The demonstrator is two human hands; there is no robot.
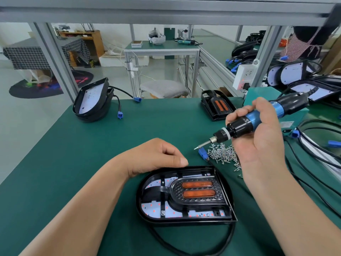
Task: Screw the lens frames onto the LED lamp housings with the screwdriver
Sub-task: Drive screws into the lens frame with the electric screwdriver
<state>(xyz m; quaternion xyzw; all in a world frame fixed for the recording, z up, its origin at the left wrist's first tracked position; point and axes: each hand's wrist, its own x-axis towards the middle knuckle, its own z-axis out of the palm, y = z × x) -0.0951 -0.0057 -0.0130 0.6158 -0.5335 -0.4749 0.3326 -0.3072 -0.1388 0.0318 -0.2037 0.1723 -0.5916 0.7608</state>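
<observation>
A black LED lamp housing (pixel 184 217) lies on the green mat in front of me, with a black lens frame (pixel 199 197) and two orange lenses seated in it. My left hand (pixel 156 156) rests at the housing's far left rim, fingers curled, holding nothing that I can see. My right hand (pixel 262 137) grips a blue and black electric screwdriver (pixel 245 124) above the table. Its bit points down and left, with a screw on the tip, just over a pile of small silver screws (pixel 224 154).
A stack of lamp housings (pixel 92 100) sits at the far left and one more assembled housing (pixel 216 105) at the far right. Cables, blue connectors (pixel 203 153) and more housings (pixel 295 74) crowd the right side. A metal frame post (pixel 55 60) stands behind the table.
</observation>
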